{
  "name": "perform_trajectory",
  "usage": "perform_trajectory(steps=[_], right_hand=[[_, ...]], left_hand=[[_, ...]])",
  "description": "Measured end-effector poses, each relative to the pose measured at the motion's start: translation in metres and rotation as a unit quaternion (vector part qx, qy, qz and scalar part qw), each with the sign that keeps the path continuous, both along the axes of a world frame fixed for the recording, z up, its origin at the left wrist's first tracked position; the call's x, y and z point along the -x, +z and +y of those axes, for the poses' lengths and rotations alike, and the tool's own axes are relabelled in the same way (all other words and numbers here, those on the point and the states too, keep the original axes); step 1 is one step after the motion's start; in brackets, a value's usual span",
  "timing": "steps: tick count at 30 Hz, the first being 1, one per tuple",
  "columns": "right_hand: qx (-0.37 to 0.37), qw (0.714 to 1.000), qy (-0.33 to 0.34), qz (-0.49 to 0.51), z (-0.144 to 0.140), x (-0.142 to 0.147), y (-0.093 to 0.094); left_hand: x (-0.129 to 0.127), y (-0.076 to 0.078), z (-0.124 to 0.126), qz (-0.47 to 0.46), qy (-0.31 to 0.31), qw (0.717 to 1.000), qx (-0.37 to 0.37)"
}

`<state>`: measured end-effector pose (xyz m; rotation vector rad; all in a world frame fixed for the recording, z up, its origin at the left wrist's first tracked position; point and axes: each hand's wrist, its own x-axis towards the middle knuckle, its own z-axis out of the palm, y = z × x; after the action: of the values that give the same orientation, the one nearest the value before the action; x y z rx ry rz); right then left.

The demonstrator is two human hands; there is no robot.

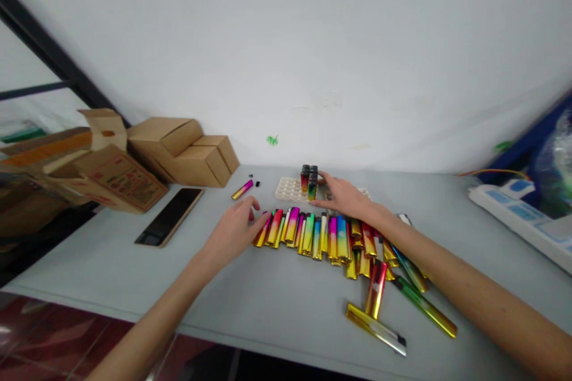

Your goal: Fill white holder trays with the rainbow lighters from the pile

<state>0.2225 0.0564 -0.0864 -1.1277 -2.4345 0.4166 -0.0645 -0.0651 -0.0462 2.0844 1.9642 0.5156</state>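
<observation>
My left hand (pixel 236 225) hovers at the left end of a row of shiny multicoloured lighters (pixel 292 225). Its fingers are loosely curled and its thumb stands apart, close to a purple lighter (pixel 263 230); whether it touches is unclear. Behind the row, a small cluster of dark-topped lighters (pixel 312 184) stands upright in a pale tray with round hollows (pixel 288 189). My right hand (pixel 343 195) reaches over the tray's right part, thumb and index finger spread beside that cluster. Its other fingers are partly hidden.
Loose lighters lie at the right front, including a green one (pixel 424 306) and a gold-silver one (pixel 375 328). One purple-yellow lighter (pixel 242 190) lies near small black bits. A phone (pixel 170 217), cardboard boxes (pixel 192 158) and a white power strip (pixel 522 217) flank the area.
</observation>
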Motion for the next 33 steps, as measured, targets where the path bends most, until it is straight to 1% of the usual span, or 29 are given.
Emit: perform_trajectory(steps=[2,5,11,15,20,23,27,30,33], right_hand=[[-0.005,1.0,-0.003,0.001,0.0,0.0,0.0],[-0.008,1.0,-0.003,0.001,0.0,0.0,0.0],[0.008,1.0,0.004,0.019,0.0,0.001,0.0],[0.002,1.0,0.005,0.023,0.001,0.001,-0.002],[-0.012,1.0,-0.001,0.017,0.002,0.001,-0.005],[-0.007,1.0,-0.002,0.017,0.002,0.001,-0.005],[-0.003,1.0,-0.002,0.01,0.0,0.002,-0.002],[-0.002,1.0,-0.001,0.01,0.0,0.002,0.0],[0.002,1.0,0.0,0.013,0.001,0.001,-0.001]], left_hand=[[0.001,-0.004,-0.011,0.011,0.005,1.0,0.028],[0.002,-0.007,-0.015,0.026,0.002,0.998,0.059],[0.005,-0.003,-0.008,0.055,0.008,0.996,0.065],[0.005,-0.001,-0.003,0.038,0.024,0.996,0.074],[0.005,-0.001,0.008,0.01,0.021,0.996,0.084],[0.006,-0.002,0.014,0.005,0.013,0.997,0.07],[0.006,-0.003,0.017,-0.024,-0.009,0.999,0.032],[0.001,0.001,0.019,-0.085,-0.022,0.996,-0.014],[-0.009,0.009,0.026,-0.171,-0.018,0.985,-0.029]])
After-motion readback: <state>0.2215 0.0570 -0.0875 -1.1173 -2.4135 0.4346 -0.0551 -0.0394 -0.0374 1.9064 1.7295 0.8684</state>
